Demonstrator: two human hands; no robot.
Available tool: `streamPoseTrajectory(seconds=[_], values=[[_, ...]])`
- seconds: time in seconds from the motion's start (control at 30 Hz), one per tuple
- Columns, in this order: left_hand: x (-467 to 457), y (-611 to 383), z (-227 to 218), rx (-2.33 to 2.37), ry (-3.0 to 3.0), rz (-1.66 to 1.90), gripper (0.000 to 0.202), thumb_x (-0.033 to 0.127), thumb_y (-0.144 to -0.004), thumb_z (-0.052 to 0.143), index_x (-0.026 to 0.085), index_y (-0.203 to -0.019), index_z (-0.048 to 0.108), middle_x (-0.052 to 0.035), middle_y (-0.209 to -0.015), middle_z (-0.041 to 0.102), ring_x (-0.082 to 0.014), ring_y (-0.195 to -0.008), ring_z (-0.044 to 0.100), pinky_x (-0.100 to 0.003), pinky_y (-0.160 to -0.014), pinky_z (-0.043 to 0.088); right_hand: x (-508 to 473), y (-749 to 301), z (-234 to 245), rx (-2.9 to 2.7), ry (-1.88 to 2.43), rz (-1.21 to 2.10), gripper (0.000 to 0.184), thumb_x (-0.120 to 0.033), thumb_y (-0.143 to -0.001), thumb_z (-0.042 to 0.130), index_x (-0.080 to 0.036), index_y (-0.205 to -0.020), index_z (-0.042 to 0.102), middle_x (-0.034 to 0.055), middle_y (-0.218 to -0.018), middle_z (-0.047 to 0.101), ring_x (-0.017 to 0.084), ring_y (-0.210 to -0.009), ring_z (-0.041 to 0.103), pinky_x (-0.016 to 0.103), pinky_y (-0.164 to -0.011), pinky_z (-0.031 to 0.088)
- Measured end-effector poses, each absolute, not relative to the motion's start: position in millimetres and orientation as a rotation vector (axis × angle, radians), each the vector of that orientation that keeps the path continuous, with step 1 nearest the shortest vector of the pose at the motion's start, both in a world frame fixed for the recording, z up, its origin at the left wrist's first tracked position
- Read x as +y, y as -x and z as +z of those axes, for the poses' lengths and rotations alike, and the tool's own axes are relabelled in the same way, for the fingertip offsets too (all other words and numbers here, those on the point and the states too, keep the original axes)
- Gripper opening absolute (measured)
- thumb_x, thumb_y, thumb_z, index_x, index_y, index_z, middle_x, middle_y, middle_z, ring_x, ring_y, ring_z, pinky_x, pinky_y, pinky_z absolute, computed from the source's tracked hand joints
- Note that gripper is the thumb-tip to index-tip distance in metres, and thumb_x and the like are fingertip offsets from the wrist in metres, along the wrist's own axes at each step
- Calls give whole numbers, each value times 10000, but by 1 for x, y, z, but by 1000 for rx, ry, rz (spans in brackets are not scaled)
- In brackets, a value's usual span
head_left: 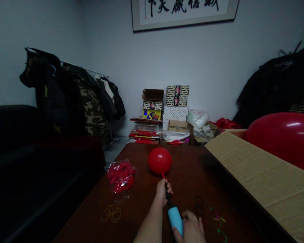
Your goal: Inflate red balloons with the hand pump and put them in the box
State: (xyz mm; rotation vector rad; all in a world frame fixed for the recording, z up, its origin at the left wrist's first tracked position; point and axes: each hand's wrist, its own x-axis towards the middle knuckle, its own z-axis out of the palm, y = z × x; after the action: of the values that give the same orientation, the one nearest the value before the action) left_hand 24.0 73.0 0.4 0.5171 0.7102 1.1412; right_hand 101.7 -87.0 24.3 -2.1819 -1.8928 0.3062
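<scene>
A small red balloon [159, 160], partly inflated, sits on the nozzle of a hand pump above the dark wooden table [192, 175]. My left hand [162, 192] is closed around the balloon's neck and the pump's black nozzle. The pump's light blue barrel [175, 219] lies under my right hand [191, 229], which is wrapped around its lower end at the bottom edge of the view.
A clear bag of red balloons [121, 175] lies left of the pump, with yellow rubber bands [111, 213] nearer me. Dark and coloured bands [212, 216] lie to the right. A cardboard box [263, 179] holds large red balloons [283, 135]. Boxes are stacked by the far wall.
</scene>
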Motion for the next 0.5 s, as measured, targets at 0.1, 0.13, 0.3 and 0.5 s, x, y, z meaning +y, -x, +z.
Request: streamPoseTrajectory(seconds=[0.1,0.13,0.3,0.5], values=[[74,-24,-1,705,-514,1154,328,485,-689,567,211,-722,390,87,-489,417,-41,-333,316,-204,-409,283,-71,-99,41,-1847,2174,318,416,-392,-766,371,-151,-1010,607,131,-1147,560,292,-1139,468,556,-1020,235],[75,-24,-2,705,-515,1153,329,487,-687,565,212,-720,388,86,-486,417,-44,-332,320,-206,-408,289,-66,-98,44,-1831,2175,308,410,-385,-778,355,-148,-996,609,131,-1133,563,287,-1128,473,550,-1018,237],[78,-24,-2,715,-508,1146,322,478,-683,559,216,-713,375,90,-475,414,-46,-322,324,-204,-405,285,-57,-95,45,-1826,2182,265,422,-407,-816,323,-143,-965,616,131,-1086,577,285,-1087,492,554,-995,258],[77,-24,0,719,-509,1144,303,453,-684,558,216,-697,370,89,-462,412,-45,-316,306,-198,-396,261,-72,-88,38,-1855,2277,143,463,-453,-686,522,-124,-996,621,174,-1173,558,330,-1164,437,569,-1029,191]])
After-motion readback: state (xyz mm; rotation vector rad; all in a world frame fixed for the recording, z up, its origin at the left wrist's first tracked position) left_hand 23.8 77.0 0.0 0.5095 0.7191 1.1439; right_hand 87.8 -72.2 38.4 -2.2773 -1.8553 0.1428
